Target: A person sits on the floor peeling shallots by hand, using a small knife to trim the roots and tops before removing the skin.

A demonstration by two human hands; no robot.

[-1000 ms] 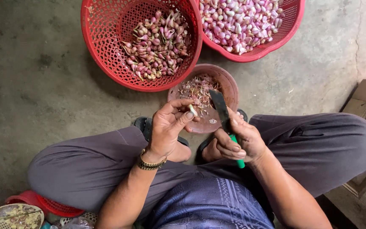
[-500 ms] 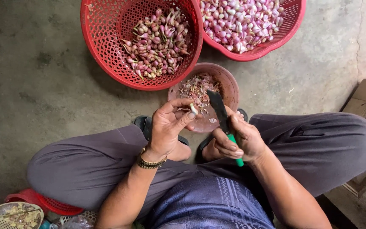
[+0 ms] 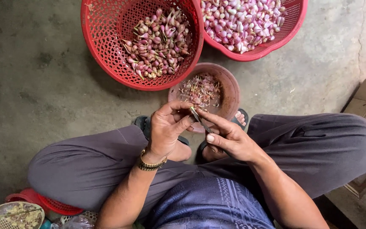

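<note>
A small shallot bulb, almost wholly hidden, sits pinched in the curled fingertips of the left hand point(image 3: 166, 131), held just near of the round brown plastic bowl of peelings point(image 3: 229, 87). The right hand point(image 3: 229, 140) is closed around a slim dark-bladed knife point(image 3: 200, 120) whose long axis slants from that hand up and leftward, its tip meeting the left fingertips, so the bulb lies left of and slightly beyond the knife grip. Farther off stand a red mesh basket of unpeeled shallots point(image 3: 102, 46) and, to its right, a red basket of peeled pink ones point(image 3: 295, 21).
</note>
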